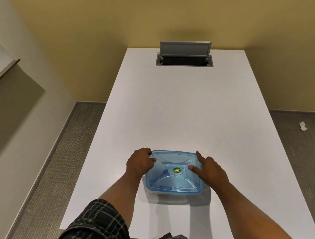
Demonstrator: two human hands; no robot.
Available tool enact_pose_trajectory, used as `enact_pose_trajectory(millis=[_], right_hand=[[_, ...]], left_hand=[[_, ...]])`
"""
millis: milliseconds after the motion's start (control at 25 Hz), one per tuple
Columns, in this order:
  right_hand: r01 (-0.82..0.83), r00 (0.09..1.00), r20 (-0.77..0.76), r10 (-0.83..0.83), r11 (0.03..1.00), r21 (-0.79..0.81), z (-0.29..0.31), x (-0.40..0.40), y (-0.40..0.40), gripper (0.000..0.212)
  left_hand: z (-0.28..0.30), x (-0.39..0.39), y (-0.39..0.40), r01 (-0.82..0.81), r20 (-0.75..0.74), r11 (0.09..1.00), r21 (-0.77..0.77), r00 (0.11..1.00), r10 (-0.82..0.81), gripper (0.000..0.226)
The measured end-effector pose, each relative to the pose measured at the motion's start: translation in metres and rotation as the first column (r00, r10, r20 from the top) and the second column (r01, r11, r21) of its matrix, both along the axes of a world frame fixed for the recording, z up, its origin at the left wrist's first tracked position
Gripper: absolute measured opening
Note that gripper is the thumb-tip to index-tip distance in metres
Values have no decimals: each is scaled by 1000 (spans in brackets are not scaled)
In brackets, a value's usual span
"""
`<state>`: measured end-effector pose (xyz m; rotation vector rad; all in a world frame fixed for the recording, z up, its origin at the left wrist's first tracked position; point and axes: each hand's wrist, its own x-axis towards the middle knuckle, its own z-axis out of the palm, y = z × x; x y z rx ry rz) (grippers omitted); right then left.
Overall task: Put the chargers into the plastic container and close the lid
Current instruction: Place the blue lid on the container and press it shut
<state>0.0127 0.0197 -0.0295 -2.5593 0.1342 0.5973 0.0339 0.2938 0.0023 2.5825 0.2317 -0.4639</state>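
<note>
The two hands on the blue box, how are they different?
The left hand is curled over the left edge of the blue lid, while the right hand lies flatter with its fingers spread. The left hand shows only a thumb on top; the right hand points one finger at the far corner and presses another on the lid. Both touch the lid on the container on the white table.

Table [174,112] bare beyond container [174,175]; raised cable hatch [183,50] blocks far edge.
</note>
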Motion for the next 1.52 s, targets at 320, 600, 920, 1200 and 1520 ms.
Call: enact_pose_trajectory(millis=[320,600,920,1200,1520], right_hand=[[-272,933,-256,254,961,-39,26,1,5,167],[-328,906,-324,271,936,-132,27,6,13,170],[-329,907,-330,261,930,-167,27,8,12,178],[-336,929,-238,284,915,-221,33,-2,12,171],[-286,947,-179,267,954,-89,10,4,-1,164]], left_hand=[[-3,9,-2,-68,-1,998,-11,998,68,32],[-5,10,-2,-55,18,998,6,998,55,29],[0,5,-1,-39,24,999,21,999,39,31],[4,-3,1,-41,58,999,-7,997,41,39],[5,-7,-1,-98,79,994,-41,992,101,49]])
